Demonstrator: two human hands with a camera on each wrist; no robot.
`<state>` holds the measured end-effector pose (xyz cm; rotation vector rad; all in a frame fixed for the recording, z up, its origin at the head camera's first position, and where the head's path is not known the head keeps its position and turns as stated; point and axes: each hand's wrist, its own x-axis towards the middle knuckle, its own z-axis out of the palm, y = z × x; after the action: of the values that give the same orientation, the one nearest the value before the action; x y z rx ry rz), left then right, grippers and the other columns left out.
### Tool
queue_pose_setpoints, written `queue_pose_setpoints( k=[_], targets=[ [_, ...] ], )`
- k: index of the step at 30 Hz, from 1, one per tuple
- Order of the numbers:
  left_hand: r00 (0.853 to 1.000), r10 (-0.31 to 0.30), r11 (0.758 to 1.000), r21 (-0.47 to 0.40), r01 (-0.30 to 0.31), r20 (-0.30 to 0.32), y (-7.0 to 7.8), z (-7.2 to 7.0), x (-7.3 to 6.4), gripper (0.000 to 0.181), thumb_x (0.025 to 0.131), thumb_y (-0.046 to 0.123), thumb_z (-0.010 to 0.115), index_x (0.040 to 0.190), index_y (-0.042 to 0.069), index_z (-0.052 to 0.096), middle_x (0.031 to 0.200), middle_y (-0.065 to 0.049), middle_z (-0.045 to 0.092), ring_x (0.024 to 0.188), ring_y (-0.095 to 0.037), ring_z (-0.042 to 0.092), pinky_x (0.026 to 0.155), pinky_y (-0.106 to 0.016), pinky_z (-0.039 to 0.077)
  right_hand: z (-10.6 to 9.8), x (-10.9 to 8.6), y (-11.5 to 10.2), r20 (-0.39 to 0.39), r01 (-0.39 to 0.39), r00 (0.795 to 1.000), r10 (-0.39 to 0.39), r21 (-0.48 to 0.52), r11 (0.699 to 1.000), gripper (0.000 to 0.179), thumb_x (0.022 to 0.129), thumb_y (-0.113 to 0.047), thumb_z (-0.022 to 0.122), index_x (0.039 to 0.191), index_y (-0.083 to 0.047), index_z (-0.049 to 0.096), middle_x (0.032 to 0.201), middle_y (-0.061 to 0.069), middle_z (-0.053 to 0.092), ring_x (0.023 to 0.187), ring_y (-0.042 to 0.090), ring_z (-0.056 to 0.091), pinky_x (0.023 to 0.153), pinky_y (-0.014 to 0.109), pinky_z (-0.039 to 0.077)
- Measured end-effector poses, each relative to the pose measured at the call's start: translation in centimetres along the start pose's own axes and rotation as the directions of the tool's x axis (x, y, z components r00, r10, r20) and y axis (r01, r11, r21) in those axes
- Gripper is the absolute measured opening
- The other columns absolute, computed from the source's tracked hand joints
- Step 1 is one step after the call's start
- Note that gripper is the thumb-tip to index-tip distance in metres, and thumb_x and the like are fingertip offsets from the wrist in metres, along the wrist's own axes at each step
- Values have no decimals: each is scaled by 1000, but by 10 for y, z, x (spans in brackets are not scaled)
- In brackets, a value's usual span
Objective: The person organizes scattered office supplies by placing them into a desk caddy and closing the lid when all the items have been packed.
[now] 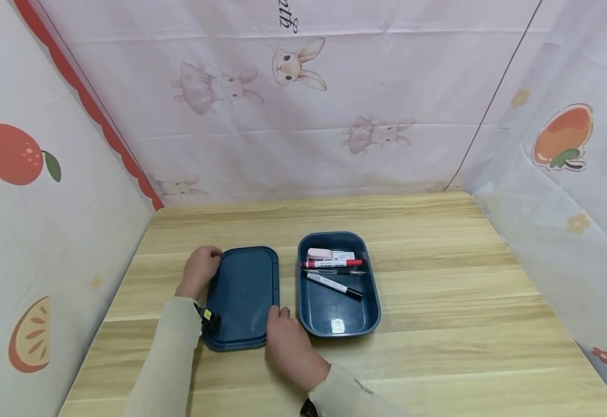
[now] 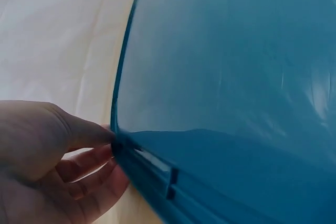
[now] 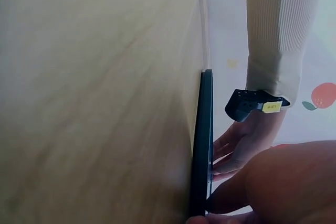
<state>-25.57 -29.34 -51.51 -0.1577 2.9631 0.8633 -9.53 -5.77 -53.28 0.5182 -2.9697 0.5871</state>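
A dark blue rectangular lid point(image 1: 243, 295) lies on the left part of the table, its long sides running away from me. My left hand point(image 1: 203, 269) pinches its far left edge; in the left wrist view the thumb is at the rim with the other fingers point(image 2: 105, 182) curled under it. At the near right side my right hand point(image 1: 290, 347) grips the opposite edge between thumb and fingers. Just right of the lid stands a matching blue box point(image 1: 335, 321), uncovered. Inside it lie a red-capped marker point(image 1: 332, 263), a pen point(image 1: 335, 272), a black-capped marker point(image 1: 332, 284) and a pale pink block point(image 1: 319, 253).
A small white item point(image 1: 343, 255) lies beside the pink block in the box. The wood-patterned table point(image 1: 439, 278) extends to the right of the box. Printed cloth walls point(image 1: 387, 69) enclose its back and both sides.
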Motion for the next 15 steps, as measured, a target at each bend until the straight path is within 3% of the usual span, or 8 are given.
queue_pose_setpoints(
  k=[10,15],
  targets=[
    [999,2,1000,-13,-1,34,-3,-4,2,30,102,6,47,119,-5,69,120,-25,67,99,-34,62,88,-48,53,4,1,2,18,-30,999,29,46,998,19,85,1,63,98,-2,50,82,8,50,58,21,57,47,27,46],
    [999,15,1000,-2,-15,37,-3,-6,1,29,101,5,48,117,-6,70,117,-26,67,97,-34,62,85,-47,53,4,1,2,-18,-10,1000,11,49,999,18,85,2,63,96,-3,49,81,9,49,57,20,57,45,25,44]
  ],
)
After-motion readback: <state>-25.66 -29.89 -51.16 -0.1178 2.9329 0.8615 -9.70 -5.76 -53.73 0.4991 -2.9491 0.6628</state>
